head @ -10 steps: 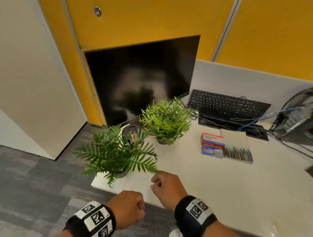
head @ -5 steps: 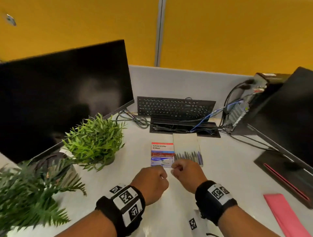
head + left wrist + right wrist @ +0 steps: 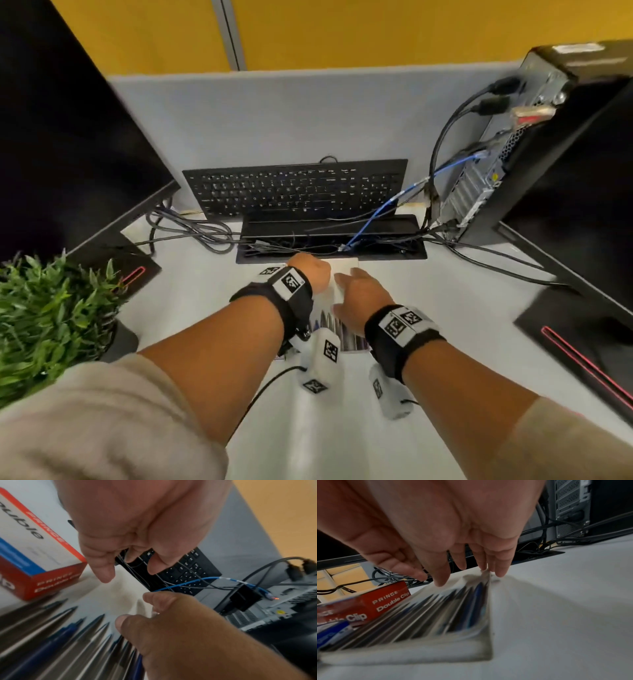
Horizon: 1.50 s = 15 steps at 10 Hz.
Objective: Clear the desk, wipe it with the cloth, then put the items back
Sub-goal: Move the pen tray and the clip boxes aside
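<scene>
I see even, bright room light on the table (image 3: pixel 445 308) in the head view, with soft shadows under both forearms. Lines bow near the frame edges. Both wrist views are streaked with motion blur across the pens (image 3: pixel 56 635); the right hand (image 3: pixel 436 527) looms large and soft, dimming that picture.

We read "PRINCE" & "Double Clip" in white on the red side of the clip box (image 3: pixel 385 601), right-wrist view; again, blurrier, as "...Clip" further left on it. Left-wrist view: same box's (image 3: pixel 34 555) top shows "...uble" in black, red edge strip w/ "PRINCE" (blurred), end face "PRINCE Double...". Wristband markers (image 3: pixel 293 281) = black/white square codes, no letters legible.
</scene>
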Available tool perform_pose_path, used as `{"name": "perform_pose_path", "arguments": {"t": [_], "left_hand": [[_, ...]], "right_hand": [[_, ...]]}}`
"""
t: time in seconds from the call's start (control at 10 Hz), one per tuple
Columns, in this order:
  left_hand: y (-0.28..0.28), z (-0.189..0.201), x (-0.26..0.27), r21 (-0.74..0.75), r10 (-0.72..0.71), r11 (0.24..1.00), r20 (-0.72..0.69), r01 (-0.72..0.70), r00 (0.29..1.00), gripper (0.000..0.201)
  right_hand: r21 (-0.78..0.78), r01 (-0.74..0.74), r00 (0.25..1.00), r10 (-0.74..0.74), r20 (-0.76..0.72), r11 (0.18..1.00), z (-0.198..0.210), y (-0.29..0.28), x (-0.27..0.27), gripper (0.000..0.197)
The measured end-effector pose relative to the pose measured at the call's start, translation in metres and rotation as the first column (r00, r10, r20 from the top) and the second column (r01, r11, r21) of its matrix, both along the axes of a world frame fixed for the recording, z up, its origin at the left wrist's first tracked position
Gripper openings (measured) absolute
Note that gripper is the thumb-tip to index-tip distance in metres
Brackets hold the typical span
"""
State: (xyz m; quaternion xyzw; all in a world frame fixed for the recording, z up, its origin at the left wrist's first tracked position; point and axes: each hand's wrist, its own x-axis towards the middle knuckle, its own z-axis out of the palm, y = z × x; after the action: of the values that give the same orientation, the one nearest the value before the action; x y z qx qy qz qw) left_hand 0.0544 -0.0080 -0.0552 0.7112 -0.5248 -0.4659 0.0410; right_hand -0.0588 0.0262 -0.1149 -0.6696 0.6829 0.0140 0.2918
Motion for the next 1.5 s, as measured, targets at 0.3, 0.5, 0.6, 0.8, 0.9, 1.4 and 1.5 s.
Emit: {"name": "perform_pose_path", "arguments": {"t": [0.3, 0.5, 0.6, 0.8, 0.9, 1.4, 1.5], "left_hand": [[-0.025, -0.019, -0.012, -0.029, 0.159, 0.987, 0.031, -0.158, 0.987, 0.034], [-0.028, -0.024, 0.002, -0.074, 0.154, 0.986, 0.095, -0.148, 0.983, 0.033], [-0.025, -0.014, 0.002, -0.073, 0.061, 0.996, 0.103, -0.053, 0.993, 0.032], [-0.007, -0.009, 0.009, -0.028, 0.061, 0.997, -0.205, -0.068, 0.977, 0.025], [0.008, 0.004, 0.015, -0.007, 0.129, 0.99, -0.373, -0.142, 0.919, 0.025], [0.197, 0.06, 0.141, 0.168, 0.213, 0.976, -0.6, -0.139, 0.771, 0.018], [0.254, 0.066, 0.181, 0.154, 0.272, 0.962, -0.58, -0.224, 0.768, 0.017]], "right_hand": [[-0.029, 0.006, 1.0, -0.005, 0.018, 1.0, -0.01, -0.011, -0.007, 0.073], [-0.008, 0.078, 0.986, -0.076, 0.147, 0.997, -0.011, -0.005, -0.025, 0.08], [-0.03, 0.101, 0.974, -0.092, 0.207, 0.994, -0.015, 0.0, -0.035, 0.084], [0.092, 0.443, 0.641, -0.387, 0.663, 0.892, -0.007, 0.01, -0.052, 0.096], [0.291, 0.439, 0.396, -0.474, 0.786, 0.85, 0.006, 0.013, -0.056, 0.079], [0.404, 0.371, 0.143, -0.482, 0.865, 0.836, 0.088, 0.105, 0.051, 0.037], [0.359, 0.381, 0.267, -0.473, 0.84, 0.852, 0.093, 0.141, 0.097, 0.018]]}}
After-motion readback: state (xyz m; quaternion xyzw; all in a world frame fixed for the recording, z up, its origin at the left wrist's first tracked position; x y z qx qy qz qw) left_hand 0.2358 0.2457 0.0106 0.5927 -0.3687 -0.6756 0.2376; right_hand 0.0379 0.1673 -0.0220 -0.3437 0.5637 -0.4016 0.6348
